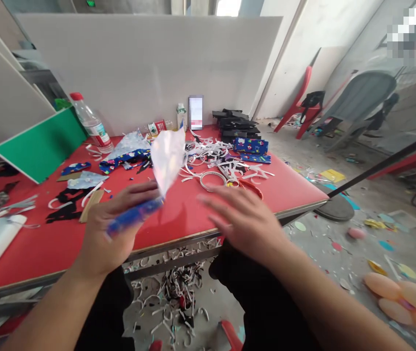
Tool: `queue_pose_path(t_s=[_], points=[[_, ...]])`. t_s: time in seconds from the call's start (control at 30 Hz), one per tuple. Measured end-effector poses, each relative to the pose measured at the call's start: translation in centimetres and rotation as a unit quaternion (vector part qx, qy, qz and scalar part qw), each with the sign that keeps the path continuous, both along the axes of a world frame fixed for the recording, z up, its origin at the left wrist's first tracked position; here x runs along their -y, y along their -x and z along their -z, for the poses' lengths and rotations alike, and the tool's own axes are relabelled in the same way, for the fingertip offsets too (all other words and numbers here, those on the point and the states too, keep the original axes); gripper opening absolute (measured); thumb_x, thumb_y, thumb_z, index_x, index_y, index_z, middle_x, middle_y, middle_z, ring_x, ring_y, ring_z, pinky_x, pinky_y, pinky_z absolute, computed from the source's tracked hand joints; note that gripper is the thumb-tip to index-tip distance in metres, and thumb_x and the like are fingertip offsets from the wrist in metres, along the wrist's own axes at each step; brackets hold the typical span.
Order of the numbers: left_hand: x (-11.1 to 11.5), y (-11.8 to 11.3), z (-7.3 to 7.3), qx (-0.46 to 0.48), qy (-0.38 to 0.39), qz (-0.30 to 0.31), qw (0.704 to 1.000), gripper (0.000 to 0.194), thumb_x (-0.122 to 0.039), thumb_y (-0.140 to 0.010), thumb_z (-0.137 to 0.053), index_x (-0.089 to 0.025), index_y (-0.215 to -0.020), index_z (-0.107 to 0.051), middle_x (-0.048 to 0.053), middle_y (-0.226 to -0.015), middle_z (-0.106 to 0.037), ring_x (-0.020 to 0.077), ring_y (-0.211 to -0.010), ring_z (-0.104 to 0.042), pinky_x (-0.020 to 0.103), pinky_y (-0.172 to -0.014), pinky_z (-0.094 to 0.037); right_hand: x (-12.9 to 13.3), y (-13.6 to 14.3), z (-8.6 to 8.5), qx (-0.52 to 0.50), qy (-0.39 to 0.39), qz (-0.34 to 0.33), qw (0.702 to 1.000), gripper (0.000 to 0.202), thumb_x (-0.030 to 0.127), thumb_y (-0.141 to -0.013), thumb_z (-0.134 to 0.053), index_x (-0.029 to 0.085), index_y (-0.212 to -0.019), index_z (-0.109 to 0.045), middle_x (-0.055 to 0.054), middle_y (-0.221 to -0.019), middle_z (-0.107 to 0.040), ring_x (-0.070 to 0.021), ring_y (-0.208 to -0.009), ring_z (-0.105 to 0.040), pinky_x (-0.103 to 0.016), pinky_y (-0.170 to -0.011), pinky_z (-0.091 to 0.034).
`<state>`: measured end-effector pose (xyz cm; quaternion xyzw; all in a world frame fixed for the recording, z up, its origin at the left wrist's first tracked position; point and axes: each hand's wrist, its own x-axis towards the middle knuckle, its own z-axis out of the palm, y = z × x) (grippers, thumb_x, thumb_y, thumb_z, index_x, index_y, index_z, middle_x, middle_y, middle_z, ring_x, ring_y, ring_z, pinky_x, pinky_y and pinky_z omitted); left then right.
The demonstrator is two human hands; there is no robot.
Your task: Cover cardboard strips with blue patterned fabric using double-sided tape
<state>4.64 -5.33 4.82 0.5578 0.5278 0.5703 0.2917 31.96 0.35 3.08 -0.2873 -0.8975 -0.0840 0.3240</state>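
My left hand [109, 234] is closed around a blue patterned piece [135, 218], raised over the front of the red table. A thin whitish sheet [167, 158], blurred, stands up from the far end of that piece. With fingers spread and nothing in it, my right hand [248, 219] hovers above the table's front edge. Just beyond its fingertips lie a white ring [213, 181] and an orange loop [252, 187], partly hidden by the hand. A heap of curled white strips [208, 152] spreads behind them.
A blue patterned bundle [251, 145] sits before a stack of black pieces [235, 124]. At the back stand a phone [196, 112], a small bottle [181, 117] and a red-capped bottle [93, 124]. A green board [42, 144] leans left. Scraps [179, 292] litter the floor.
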Motion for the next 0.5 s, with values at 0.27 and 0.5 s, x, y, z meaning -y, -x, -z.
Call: queue_pose_path(t_s=[0.27, 0.5], points=[[-3.3, 4.9, 4.7, -0.384, 0.042, 0.183, 0.904, 0.032, -0.024, -0.095, -0.054, -0.025, -0.083, -0.083, 0.012, -0.136, -0.07, 0.032, -0.146, -0.05, 0.05, -0.127, -0.036, -8.5, -6.5, 0.8, 0.14, 0.376, 0.286, 0.87, 0.025, 0.041, -0.08, -0.072, 0.022, -0.096, -0.073, -0.007, -0.092, -0.077, -0.0252, -0.079, -0.07, -0.034, -0.066, -0.05], [-0.8, 4.0, 3.5, -0.471, 0.151, -0.093, 0.864, 0.036, -0.032, -0.095, -0.048, -0.018, -0.115, -0.074, 0.021, -0.131, -0.07, 0.0397, -0.13, -0.063, 0.056, -0.108, -0.051, -10.3, -5.6, 1.8, 0.249, 0.381, 0.293, 0.841, 0.021, 0.04, -0.069, -0.075, 0.023, -0.068, -0.063, -0.007, -0.065, -0.066, -0.025, -0.064, -0.061, -0.035, -0.057, -0.038]])
